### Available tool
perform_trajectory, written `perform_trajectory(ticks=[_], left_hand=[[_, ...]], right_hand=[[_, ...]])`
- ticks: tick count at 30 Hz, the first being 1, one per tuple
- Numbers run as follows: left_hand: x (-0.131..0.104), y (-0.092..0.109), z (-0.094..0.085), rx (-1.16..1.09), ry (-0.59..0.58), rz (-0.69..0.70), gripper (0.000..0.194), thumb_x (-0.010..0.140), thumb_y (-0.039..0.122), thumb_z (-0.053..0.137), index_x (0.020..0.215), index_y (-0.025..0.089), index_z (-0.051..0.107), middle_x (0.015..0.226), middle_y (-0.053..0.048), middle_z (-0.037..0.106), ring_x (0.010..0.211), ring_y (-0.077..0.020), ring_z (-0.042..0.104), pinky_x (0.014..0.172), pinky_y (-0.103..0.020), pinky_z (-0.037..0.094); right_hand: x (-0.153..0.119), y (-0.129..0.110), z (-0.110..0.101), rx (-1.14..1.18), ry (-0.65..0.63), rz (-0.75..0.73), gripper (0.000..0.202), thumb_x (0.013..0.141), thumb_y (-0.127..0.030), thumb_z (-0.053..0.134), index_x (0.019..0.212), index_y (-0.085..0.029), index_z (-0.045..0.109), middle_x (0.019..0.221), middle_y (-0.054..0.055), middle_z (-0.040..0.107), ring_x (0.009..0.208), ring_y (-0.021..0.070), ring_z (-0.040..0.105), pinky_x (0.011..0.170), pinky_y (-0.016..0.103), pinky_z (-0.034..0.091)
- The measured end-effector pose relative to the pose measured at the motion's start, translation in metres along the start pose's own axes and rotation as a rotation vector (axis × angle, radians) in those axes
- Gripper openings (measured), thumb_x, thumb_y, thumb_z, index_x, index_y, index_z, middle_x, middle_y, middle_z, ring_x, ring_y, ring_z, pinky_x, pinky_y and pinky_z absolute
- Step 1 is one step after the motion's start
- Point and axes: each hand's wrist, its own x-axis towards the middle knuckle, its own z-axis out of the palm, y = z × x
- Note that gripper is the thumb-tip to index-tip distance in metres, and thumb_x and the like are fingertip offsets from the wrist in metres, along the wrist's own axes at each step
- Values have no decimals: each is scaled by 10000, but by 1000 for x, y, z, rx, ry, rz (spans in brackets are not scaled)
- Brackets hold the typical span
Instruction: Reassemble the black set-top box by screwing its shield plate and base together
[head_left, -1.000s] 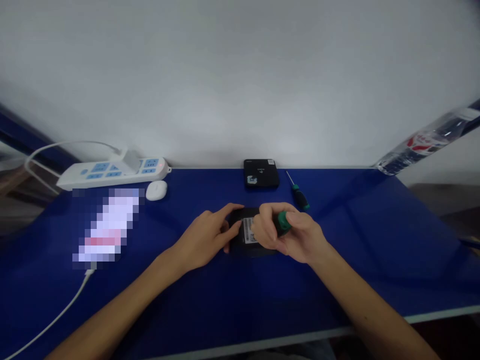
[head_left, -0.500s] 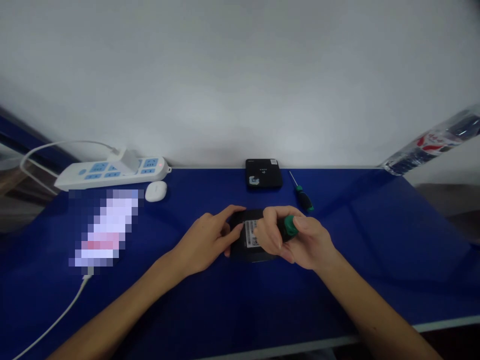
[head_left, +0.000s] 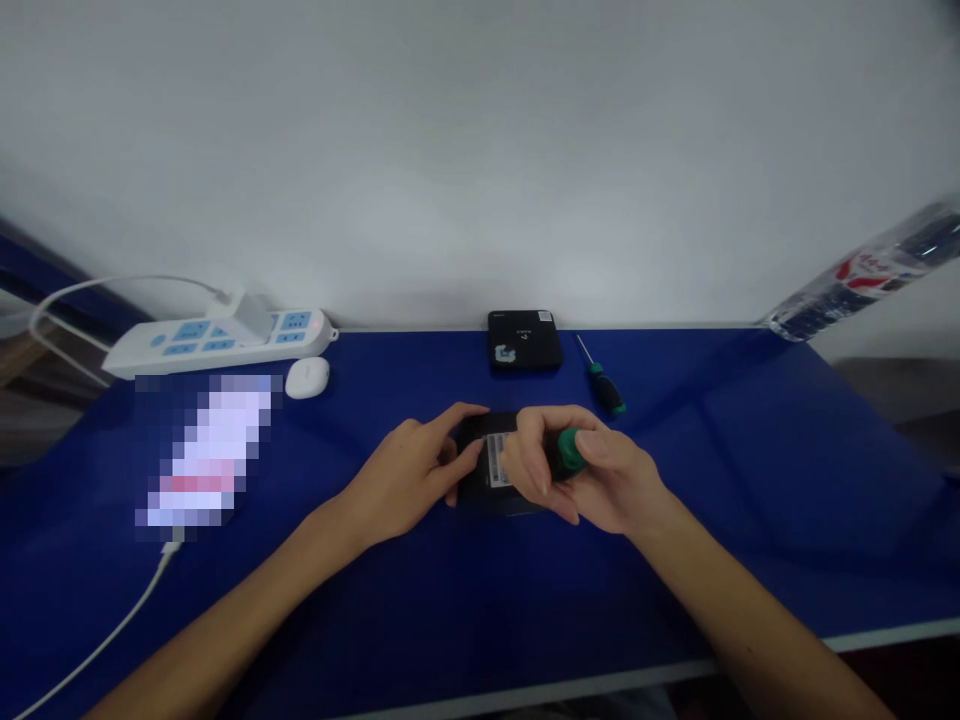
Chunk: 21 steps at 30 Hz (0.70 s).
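Observation:
A flat black box (head_left: 471, 460) with a white barcode label (head_left: 496, 460) lies on the blue table in front of me. At its left side my left hand (head_left: 409, 475) grips it, index finger along the far edge and thumb on top. My right hand (head_left: 581, 470) is closed around a screwdriver (head_left: 571, 450) with a green-ended handle, held above the right part of the box. The screwdriver's shaft and tip are hidden behind my fingers, so I cannot tell what the tip touches.
Farther back lie a second black box (head_left: 523, 340) and a green-and-black screwdriver (head_left: 604, 388). A white power strip (head_left: 217, 340), a white earbud case (head_left: 307, 378) and a blurred phone (head_left: 210, 450) on a cable are at left. A wrapped bottle (head_left: 862, 275) leans at right.
My right hand with the screwdriver has shifted slightly left over the box and covers a bit more of the label. My left hand keeps its hold; the whole view has moved slightly.

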Motion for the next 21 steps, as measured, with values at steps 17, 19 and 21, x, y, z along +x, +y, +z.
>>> perform_trajectory(ticks=[17,19,21], left_hand=[[0,3,-2,-6,-2,-9,484,1141,526,482,1534,259,572,654,51,759,633,-201,755,645,-290,500],[0,3,-3,-3,-10,-11,476,1143,523,479,1528,261,575,656,52,758,636,-198,751,654,-290,504],[0,3,-3,-3,-16,-12,476,1143,527,477,1525,261,574,650,54,754,640,-199,751,663,-291,508]], right_hand=[[-1,-1,0,-14,-3,20,358,980,-497,699,852,-164,735,576,-18,562,459,126,392,496,287,228],[-1,0,-1,0,-1,22,341,972,-478,707,861,-157,740,589,-14,572,461,123,399,498,288,227],[-2,0,-2,10,5,23,340,979,-474,704,875,-153,743,601,-12,578,464,122,401,503,289,228]])
